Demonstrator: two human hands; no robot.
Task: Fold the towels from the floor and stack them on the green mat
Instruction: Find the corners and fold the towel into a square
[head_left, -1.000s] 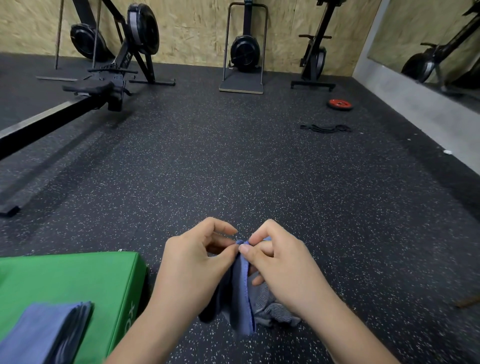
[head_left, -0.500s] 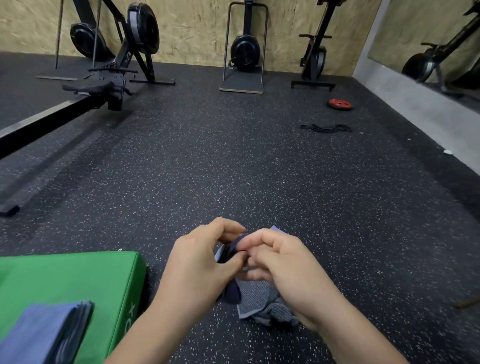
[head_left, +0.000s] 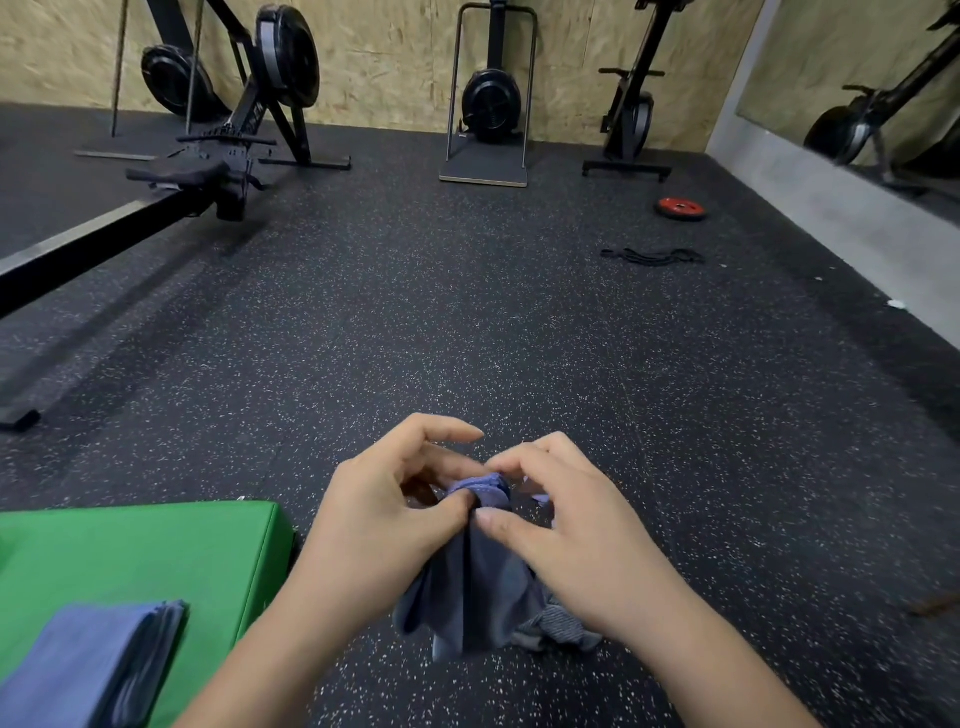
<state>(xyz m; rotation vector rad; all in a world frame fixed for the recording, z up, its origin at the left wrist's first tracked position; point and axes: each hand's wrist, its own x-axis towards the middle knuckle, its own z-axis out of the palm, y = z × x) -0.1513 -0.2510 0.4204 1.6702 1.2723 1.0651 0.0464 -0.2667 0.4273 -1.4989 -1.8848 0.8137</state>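
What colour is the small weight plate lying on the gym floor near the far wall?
Red, with a dark centre: the weight plate, seen in the head view.

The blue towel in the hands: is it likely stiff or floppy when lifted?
Probably floppy: the blue towel hangs in loose folds below the left hand and right hand. Likely light: fingertip pinches alone seem to hold it.

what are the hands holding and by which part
Both hands, left and right, pinch one blue-grey towel at its bunched top edge; the rest hangs down to the floor.
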